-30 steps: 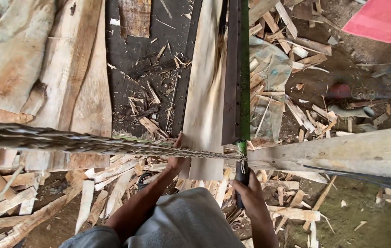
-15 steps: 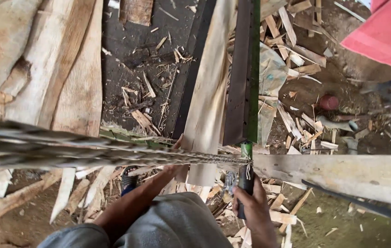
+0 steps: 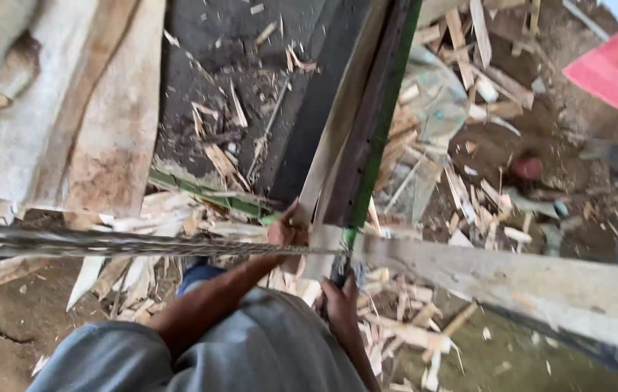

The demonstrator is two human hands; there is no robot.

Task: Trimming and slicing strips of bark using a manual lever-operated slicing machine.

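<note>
In the head view, a long pale wood strip (image 3: 338, 152) is seen running from the middle of the picture up toward 1 o'clock. Its near end is gripped by the left hand (image 3: 285, 234), whose fingers are closed on it just left of the middle. Right beside the strip, on its 3 o'clock side, a dark bar with a green edge (image 3: 378, 123) is laid the same way. The right hand (image 3: 339, 305) is seen just below the middle, toward 5 o'clock from the left hand, and is clenched on a dark handle (image 3: 339, 272) under the strip. A twisted grey rope (image 3: 105, 243) is stretched from 9 o'clock to the middle, just under the left hand. A wide grey plank (image 3: 526, 287) is seen going off toward 4 o'clock. Wood scraps (image 3: 410, 330) are spread on the ground around both hands.

Compared with half a second ago, the strip and the green-edged bar are tilted more toward 1 o'clock. The same grips are kept by both hands. The red cloth (image 3: 614, 65) at 2 o'clock is seen a little lower.
</note>
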